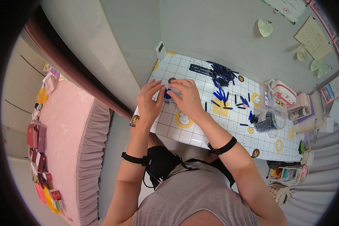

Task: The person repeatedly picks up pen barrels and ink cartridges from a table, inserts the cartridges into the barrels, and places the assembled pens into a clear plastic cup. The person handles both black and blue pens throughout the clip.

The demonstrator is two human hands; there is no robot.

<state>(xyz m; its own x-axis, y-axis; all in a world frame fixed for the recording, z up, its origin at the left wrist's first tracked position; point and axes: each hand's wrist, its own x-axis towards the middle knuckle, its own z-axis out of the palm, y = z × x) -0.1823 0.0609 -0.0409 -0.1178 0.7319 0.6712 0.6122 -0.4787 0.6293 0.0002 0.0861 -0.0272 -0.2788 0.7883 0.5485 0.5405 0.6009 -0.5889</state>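
My left hand [150, 97] and my right hand [187, 98] are raised on either side of a small clear container [167, 101] near the table's left end. Blue stick-like pieces [167, 93] stand inside it. My left thumb lies along the container's left side, fingers stretched forward and apart. The right hand's fingers reach over from the other side, thumb and forefinger parted. No held piece shows in either hand. To the right, short blue and black tubes like pen ink cartridges [223, 74] lie in a dense pile, with several strewn toward me.
On the table [160, 126] a clear jar [277, 119] of dark tubes lies tipped at the right. Beyond it are a white and red pouch [283, 92] and notebooks [318, 107]. A white timer-like device [161, 50] stands at the back left corner. A pink bed [69, 124] is left.
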